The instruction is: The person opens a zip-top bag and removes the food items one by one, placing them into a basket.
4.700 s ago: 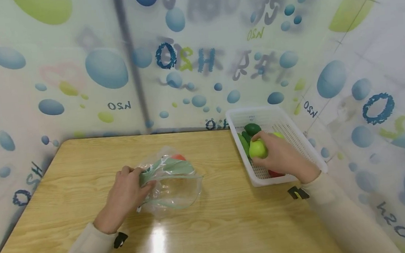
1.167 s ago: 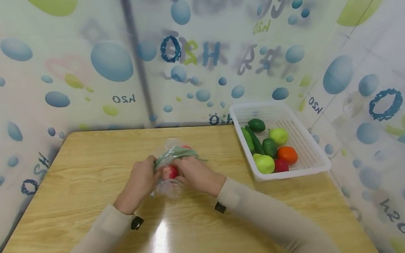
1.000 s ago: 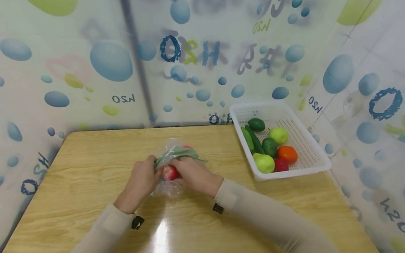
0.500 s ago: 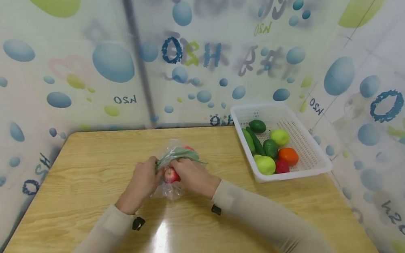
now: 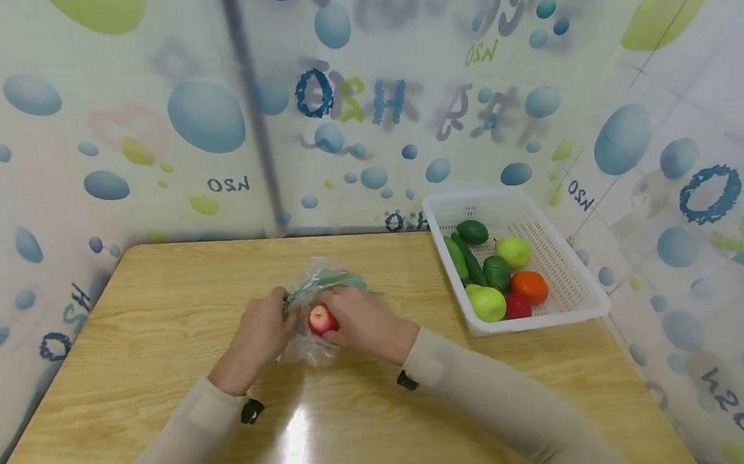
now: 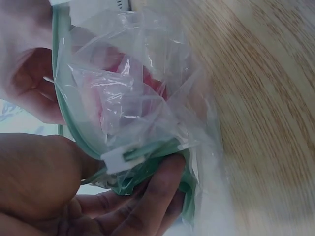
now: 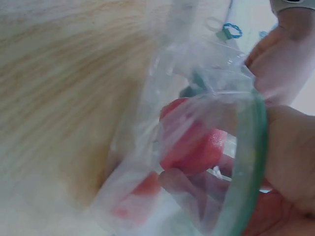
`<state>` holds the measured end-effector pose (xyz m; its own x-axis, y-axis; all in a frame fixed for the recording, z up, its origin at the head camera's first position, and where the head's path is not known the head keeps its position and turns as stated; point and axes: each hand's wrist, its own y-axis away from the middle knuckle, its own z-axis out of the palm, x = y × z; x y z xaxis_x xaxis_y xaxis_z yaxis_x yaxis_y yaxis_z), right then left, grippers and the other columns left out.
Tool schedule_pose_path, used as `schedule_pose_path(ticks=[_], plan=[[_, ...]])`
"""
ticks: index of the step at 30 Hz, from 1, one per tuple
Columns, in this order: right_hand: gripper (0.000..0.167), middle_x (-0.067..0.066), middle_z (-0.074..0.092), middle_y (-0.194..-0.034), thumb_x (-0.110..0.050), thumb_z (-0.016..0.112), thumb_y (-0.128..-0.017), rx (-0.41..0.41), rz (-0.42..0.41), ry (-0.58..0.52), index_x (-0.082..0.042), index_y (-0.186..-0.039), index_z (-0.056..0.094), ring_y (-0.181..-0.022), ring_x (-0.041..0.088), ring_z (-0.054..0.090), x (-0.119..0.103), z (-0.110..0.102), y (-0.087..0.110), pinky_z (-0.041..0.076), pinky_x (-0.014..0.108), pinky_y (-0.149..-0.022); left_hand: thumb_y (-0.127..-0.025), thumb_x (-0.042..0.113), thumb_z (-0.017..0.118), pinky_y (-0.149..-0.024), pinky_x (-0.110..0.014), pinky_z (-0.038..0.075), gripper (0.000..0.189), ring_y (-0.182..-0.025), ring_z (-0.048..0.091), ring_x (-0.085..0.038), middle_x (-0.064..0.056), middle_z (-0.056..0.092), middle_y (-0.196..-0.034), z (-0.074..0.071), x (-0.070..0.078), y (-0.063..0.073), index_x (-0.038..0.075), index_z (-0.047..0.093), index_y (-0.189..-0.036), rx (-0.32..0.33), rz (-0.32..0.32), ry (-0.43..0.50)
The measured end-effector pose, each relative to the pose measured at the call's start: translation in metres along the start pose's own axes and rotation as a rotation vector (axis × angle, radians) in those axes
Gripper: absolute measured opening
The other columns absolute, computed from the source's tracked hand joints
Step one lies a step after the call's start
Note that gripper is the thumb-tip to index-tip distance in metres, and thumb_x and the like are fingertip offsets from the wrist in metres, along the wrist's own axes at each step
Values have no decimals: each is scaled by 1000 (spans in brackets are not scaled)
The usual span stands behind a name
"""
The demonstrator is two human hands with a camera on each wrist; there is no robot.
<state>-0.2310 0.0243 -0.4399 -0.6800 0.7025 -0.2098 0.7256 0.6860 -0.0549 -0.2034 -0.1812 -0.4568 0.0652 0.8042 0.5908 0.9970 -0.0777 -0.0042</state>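
My left hand (image 5: 257,336) pinches the green zip edge (image 6: 162,147) of a clear plastic zip bag (image 5: 309,350). A white slider (image 6: 114,161) sits on that edge beside my left fingers. My right hand (image 5: 367,323) reaches in through the bag's mouth and holds a red apple (image 5: 322,319), whose pale yellow end shows in the head view. In the right wrist view, my fingers curl by the apple (image 7: 189,140) behind the clear film. A second red item (image 7: 138,196) lies deeper in the bag, blurred by the plastic.
A white perforated basket (image 5: 581,313) stands at the right rear of the wooden table (image 5: 170,296). Inside are a dark green avocado-like item (image 5: 473,232), cucumbers (image 5: 471,260), green fruits (image 5: 486,303), an orange-red one (image 5: 529,288) and a red one (image 5: 517,306).
My right hand went from a green fruit in the basket to the bag, where it holds the red apple. Lately the apple turned and shifted slightly right. My left hand keeps the bag's edge.
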Motion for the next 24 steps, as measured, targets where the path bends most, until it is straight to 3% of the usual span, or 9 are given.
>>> schedule_pose_path(ticks=[5, 14, 24], plan=[[52, 8, 83, -138, -27, 95, -102, 18, 6, -37, -7, -145, 74, -123, 21, 81, 1, -14, 8, 68, 36, -109, -116, 13, 70, -58, -31, 52, 27, -70, 65, -21, -22, 77, -97, -1, 0, 1, -12, 67, -126, 6, 5, -14], [59, 14, 76, -151, -24, 95, -101, 29, 42, -127, -6, -151, 70, -132, 25, 81, 6, -37, 22, 67, 38, -112, -115, 15, 71, -56, -32, 52, 29, -69, 66, -22, -25, 78, -97, 0, -2, 0, -13, 68, -124, 22, 16, -14], [61, 17, 75, -149, -22, 95, -100, 47, 123, -182, -4, -151, 68, -127, 30, 78, 20, -71, 35, 69, 42, -109, -115, 17, 72, -53, -31, 55, 37, -67, 68, -21, -28, 79, -100, -1, -1, 1, -15, 67, -132, 2, -3, 16]])
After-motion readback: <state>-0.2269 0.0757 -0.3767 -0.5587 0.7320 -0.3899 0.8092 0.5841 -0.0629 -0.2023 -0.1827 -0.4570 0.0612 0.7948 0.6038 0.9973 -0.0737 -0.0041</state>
